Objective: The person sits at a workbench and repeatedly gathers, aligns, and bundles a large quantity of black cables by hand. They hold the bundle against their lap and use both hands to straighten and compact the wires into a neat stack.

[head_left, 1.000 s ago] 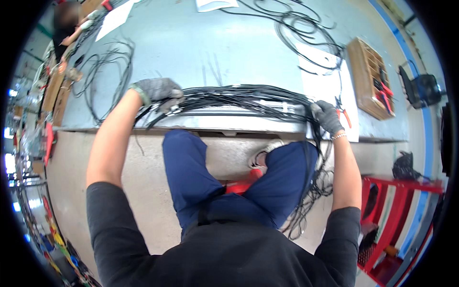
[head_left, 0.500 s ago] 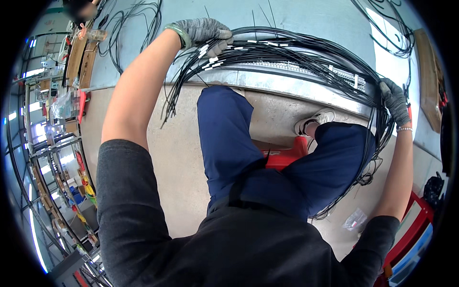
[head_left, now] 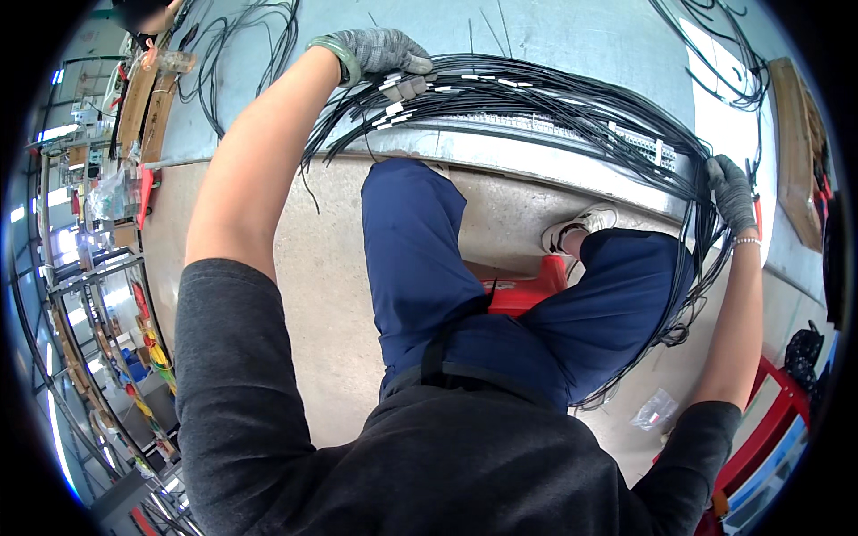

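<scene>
A thick bundle of black wires [head_left: 554, 103] with small white tags runs along the front edge of a pale blue worktable [head_left: 572, 36]. My left hand [head_left: 380, 54], in a grey glove, is closed on the bundle's left end, where loose wire ends fan out and hang down. My right hand [head_left: 731, 192], also gloved, grips the bundle's right end at the table edge; from there the wires droop in loops beside my right leg. I sit on a red stool [head_left: 523, 290] with my legs under the table edge.
More loose black wires [head_left: 241, 54] lie at the table's far left and far right [head_left: 724, 54]. A wooden tray [head_left: 791, 143] stands at the right. Shelving with coloured parts [head_left: 98, 295] lines the left. A red metal frame [head_left: 769, 420] stands lower right. A clear plastic bag [head_left: 655, 409] lies on the concrete floor.
My view has tilted down and turned left, so the table sits higher in the picture. Both hands have kept hold of the wire bundle, stretching it along the table edge.
</scene>
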Available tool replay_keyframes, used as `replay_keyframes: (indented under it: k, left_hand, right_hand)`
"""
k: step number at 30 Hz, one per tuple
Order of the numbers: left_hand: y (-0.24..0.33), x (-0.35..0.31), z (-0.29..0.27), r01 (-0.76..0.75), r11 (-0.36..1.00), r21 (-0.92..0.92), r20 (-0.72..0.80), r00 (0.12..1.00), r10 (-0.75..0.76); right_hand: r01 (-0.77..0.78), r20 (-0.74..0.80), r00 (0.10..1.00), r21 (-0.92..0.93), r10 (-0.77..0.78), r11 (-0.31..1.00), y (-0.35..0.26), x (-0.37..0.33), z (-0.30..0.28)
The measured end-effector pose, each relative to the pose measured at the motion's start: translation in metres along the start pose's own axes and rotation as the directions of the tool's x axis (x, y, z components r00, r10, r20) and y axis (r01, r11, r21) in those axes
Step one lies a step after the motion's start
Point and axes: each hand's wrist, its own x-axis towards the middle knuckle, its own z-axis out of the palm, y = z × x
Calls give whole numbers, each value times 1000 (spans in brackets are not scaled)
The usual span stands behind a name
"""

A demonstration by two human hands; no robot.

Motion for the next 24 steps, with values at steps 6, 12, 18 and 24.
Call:
replay_keyframes:
  k: [6,12,18,24]
  left_hand:
    - [3,-4,-3,4,1000,-20,7,1000,-3]
    - [2,-5,1,-122,974,189,-80,987,139]
    - [20,-29,14,-123,861,494,-154,962,226]
    - [24,-79,40,-226,873,431,-171,930,326]
  right_hand:
    - [-48,106,993,-19,49,999,-2,10,-3]
    - [-8,-12,1000,-39,7,999,-6,5,3]
    - [29,-57,998,72,-25,997,-19,-11,2]
    - [130,-141,983,93,-116,987,-32,-44,-26]
